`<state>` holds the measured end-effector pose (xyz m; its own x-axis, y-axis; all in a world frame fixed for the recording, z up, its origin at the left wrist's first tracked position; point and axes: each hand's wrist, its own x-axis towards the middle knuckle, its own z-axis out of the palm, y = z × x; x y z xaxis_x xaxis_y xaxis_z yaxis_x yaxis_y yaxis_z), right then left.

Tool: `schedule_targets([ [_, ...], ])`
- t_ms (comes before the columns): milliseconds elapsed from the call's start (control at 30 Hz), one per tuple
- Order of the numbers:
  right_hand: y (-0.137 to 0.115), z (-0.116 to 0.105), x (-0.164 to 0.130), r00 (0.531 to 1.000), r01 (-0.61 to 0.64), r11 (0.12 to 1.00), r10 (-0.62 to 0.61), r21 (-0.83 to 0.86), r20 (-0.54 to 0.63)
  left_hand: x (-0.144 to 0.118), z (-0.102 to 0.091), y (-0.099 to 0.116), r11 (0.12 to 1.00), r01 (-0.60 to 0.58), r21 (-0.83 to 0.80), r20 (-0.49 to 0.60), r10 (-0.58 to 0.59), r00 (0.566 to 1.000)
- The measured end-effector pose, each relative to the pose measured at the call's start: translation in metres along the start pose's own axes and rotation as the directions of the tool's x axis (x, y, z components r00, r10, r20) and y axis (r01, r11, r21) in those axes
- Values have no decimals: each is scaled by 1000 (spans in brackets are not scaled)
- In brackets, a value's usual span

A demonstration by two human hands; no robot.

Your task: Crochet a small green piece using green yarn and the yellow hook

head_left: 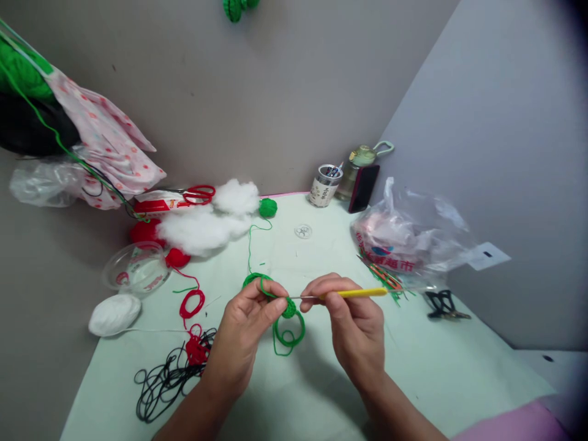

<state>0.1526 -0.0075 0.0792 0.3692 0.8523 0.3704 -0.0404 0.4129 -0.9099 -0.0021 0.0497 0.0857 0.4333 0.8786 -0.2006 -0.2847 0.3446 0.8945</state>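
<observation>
Between thumb and fingers, my left hand (pixel 250 324) pinches a small green crochet piece (pixel 289 307), with green yarn running over its index finger. My right hand (pixel 351 324) is closed around a crochet hook with a yellow handle (pixel 362 293); the thin metal shaft points left and its tip meets the green piece. A ring of green crochet (pixel 301 331) hangs below the piece, with a loose loop of yarn under it. Behind my left fingers part of another green coil shows. From there a strand leads back to a green yarn ball (pixel 267 207).
White stuffing (pixel 202 229), red-handled scissors (pixel 199 195), a clear plastic bowl (pixel 138 269), white yarn (pixel 114 315) and tangled black cord (pixel 168 380) lie left. At the back stand a pen cup (pixel 325 185), bottle (pixel 362 156) and phone (pixel 364 188). A plastic bag (pixel 408 229) sits right.
</observation>
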Motion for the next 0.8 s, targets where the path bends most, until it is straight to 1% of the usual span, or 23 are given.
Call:
schedule_targets([
  [133, -1, 3, -1, 998, 58, 997, -59, -48, -13, -1, 3, 0, 1000, 14, -13, -14, -15, 1000],
  [200, -2, 3, -2, 994, 102, 990, -104, -99, -15, -1, 6, -1, 1000, 18, -23, -17, -18, 1000],
  [300, -1, 2, -4, 985, 171, 968, -167, -186, 37, -2, 10, -3, 997, 7, -72, -1, -7, 1000],
  [367, 0, 1, -4, 982, 187, 957, -174, -222, 78, -3, 12, -4, 994, 6, -112, 13, -4, 1000],
  [500, 2, -1, -4, 978, 196, 950, -169, -243, 126, -3, 12, -7, 987, 31, -155, 28, -27, 999],
  [633, 3, 1, -3, 977, 186, 961, -158, -203, 146, -2, 8, -11, 984, 44, -175, 47, -36, 998],
  [700, 4, 1, -1, 982, 166, 970, -145, -176, 124, -2, 7, -11, 986, 42, -161, 51, -34, 998],
  [800, 6, 0, 1, 994, 101, 989, -97, -105, 39, -3, 7, -10, 989, 37, -141, 52, -30, 998],
])
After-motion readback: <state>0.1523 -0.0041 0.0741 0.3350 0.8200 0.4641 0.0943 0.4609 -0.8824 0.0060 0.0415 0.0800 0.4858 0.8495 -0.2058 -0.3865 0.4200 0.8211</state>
